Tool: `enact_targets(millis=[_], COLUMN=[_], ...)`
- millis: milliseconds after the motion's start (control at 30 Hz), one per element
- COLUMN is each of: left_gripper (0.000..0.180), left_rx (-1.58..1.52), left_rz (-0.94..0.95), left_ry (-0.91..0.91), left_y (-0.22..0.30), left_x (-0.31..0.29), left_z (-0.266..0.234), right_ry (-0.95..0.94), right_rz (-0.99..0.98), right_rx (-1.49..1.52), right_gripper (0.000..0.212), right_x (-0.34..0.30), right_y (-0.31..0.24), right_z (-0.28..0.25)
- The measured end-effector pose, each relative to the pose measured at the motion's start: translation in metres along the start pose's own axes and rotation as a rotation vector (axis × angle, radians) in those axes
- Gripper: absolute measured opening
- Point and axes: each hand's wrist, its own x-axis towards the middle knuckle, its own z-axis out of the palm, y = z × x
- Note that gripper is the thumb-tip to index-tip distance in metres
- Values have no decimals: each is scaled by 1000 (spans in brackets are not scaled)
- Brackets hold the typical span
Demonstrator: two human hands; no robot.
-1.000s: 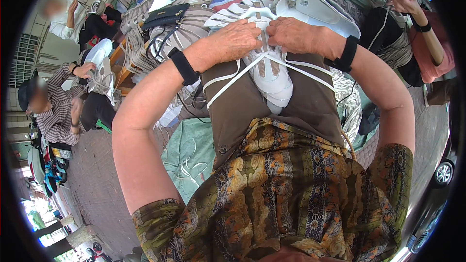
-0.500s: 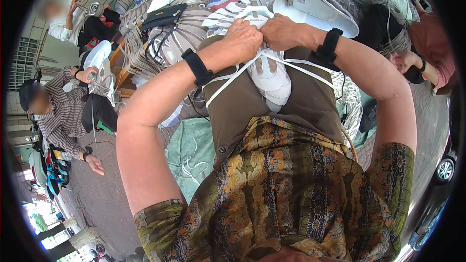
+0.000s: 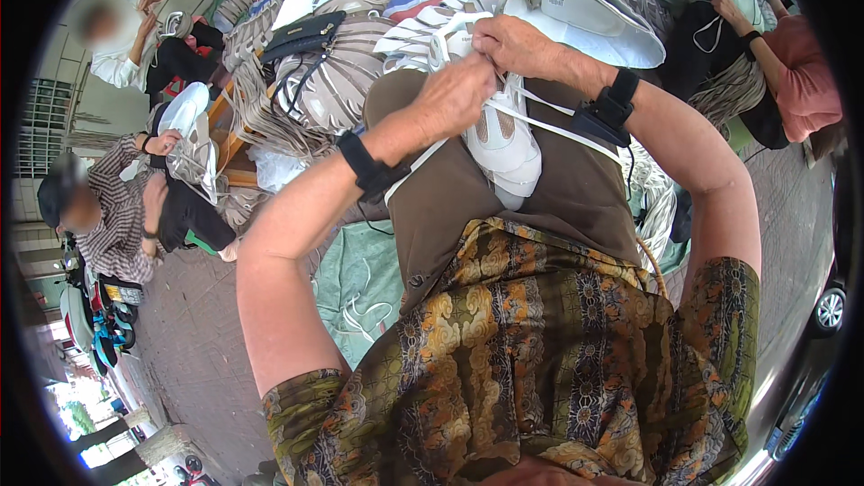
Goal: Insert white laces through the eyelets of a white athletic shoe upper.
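Observation:
A pale beige and white shoe upper (image 3: 504, 148) rests between my thighs, its toe toward me. White shoelace (image 3: 551, 129) crosses its front and trails over both thighs. My left hand (image 3: 454, 94) is closed just left of the lacing, in a pinch at the lace; its fingertips are partly hidden. Just beyond it, my right hand (image 3: 520, 45) has its fingers closed on the upper near the tongue. The two hands almost touch, covering the middle of the lacing. Black bands circle both wrists.
Stacked shoe uppers (image 3: 333, 81) and a dark pouch (image 3: 304, 34) lie ahead on the left. A large white-lined bundle of uppers (image 3: 585, 18) stands right of my hands. Green sacking (image 3: 355, 279) with loose laces lies below left. Co-workers sit on both sides, one in a checked shirt (image 3: 117, 238).
My left hand has moved down toward me and turned, while my right hand shifted slightly up and left. At left, the checked-shirt person's lower hand has risen toward their body.

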Motion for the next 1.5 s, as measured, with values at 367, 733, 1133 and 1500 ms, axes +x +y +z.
enact_targets(millis=[367,733,1133,1500], left_gripper=[26,23,31,20], left_rx=[-543,-171,-6,-36], left_rz=[591,966,-240,-273], left_ry=[-423,376,177,-47], left_y=[182,166,-21,-22], left_x=[-76,40,19,-50], left_z=[12,-123,-77,-32], right_ry=[-411,-29,-177,275], right_rz=[-550,-376,-71,160], right_rx=[1165,-231,-522,-404], right_gripper=[17,35,15,9], right_x=[22,-124,-153,-148], right_y=[-249,-35,-37,-3], right_z=[-7,-20,22,-50])
